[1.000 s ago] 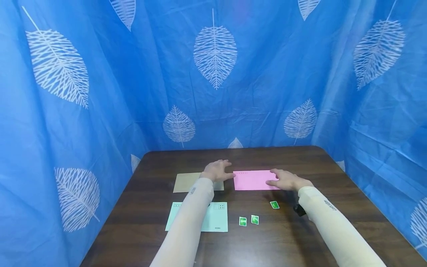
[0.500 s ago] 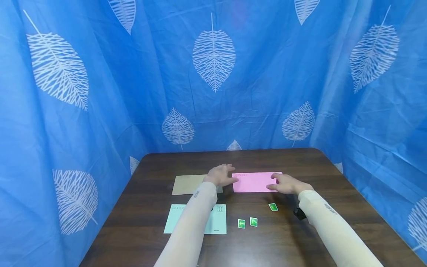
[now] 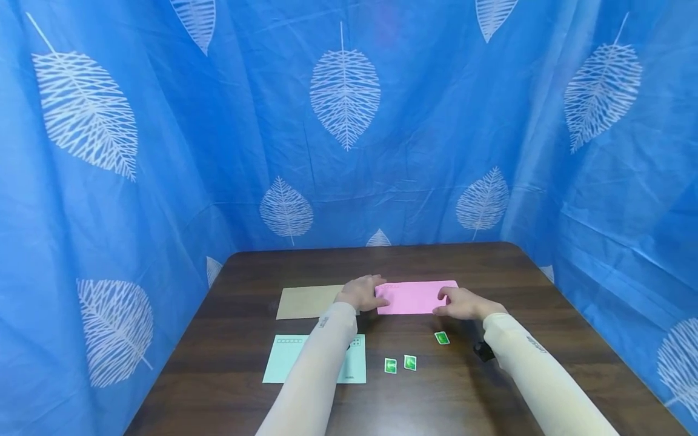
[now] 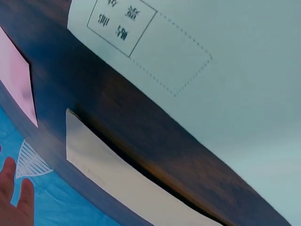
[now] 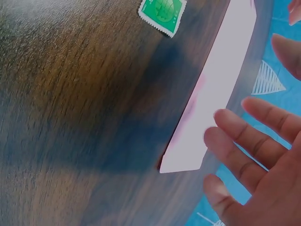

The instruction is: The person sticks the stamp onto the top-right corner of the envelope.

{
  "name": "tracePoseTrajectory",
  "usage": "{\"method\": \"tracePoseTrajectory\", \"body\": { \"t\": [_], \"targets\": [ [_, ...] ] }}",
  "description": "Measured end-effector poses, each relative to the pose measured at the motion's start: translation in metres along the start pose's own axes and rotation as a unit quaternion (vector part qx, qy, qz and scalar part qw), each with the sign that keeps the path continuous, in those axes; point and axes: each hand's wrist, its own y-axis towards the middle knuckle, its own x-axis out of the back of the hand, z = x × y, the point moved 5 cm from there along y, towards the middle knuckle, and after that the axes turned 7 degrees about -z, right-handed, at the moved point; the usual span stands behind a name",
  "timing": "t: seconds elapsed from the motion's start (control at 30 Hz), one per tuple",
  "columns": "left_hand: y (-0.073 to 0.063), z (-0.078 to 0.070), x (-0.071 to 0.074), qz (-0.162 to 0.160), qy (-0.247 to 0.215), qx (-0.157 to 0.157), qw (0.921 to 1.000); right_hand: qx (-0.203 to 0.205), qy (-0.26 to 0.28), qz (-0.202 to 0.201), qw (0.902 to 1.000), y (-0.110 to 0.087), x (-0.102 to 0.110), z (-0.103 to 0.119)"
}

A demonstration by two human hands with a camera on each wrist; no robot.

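Note:
A pink envelope (image 3: pixel 411 297) lies flat toward the back of the table, between my hands. At its left end my left hand (image 3: pixel 362 292) reaches in, thumb and fingers spread and overlapping the edge. My right hand (image 3: pixel 463 303) is over the right end, its fingers slightly bent and apart; the right wrist view shows those fingers (image 5: pixel 235 157) loosely spread beside the envelope. Neither hand holds anything. Behind my left wrist is a tan envelope (image 3: pixel 308 301), partly covered. My left forearm crosses a mint-green envelope (image 3: pixel 283 360) nearer the front.
Three green stamps lie loose on the dark wooden table (image 3: pixel 431 406): a left stamp (image 3: pixel 390 366), a middle stamp (image 3: pixel 410 363) and a right stamp (image 3: pixel 442 338). A blue curtain (image 3: pixel 409 151) with white leaf prints surrounds the table's back and sides.
My left hand has come lower and further right, onto the pink envelope's left end. My right hand stays at the other end, fingers slightly more bent. The head view has shifted a little.

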Motion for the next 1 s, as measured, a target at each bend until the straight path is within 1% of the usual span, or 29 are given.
{"method": "tracePoseTrajectory", "body": {
  "t": [0.07,0.23,0.37,0.53,0.63,0.77,1.0],
  "targets": [
    [0.001,-0.001,-0.001,-0.001,0.003,-0.002,1.0,0.006,0.001,0.005,1.0,0.002,0.0,0.001],
    [0.002,-0.002,-0.003,0.004,0.002,-0.007,1.0,0.002,0.009,0.018,0.9998,0.005,-0.004,-0.001],
    [0.002,-0.001,-0.007,0.009,0.004,-0.007,0.9999,0.002,0.019,0.021,0.9996,0.004,-0.006,-0.001],
    [0.001,0.0,-0.011,0.007,0.009,-0.01,0.9999,0.0,0.031,0.023,0.9992,0.002,-0.008,0.001],
    [0.001,-0.001,-0.013,0.008,0.011,-0.016,0.9998,-0.007,0.033,0.025,0.9991,0.001,-0.011,0.001],
    [0.001,-0.003,-0.015,0.007,0.013,-0.024,0.9996,-0.006,0.035,0.028,0.999,0.001,-0.014,0.0],
    [0.001,-0.005,-0.018,0.013,0.009,-0.031,0.9994,0.014,0.047,0.029,0.9984,-0.004,-0.016,-0.001]
  ]
}}
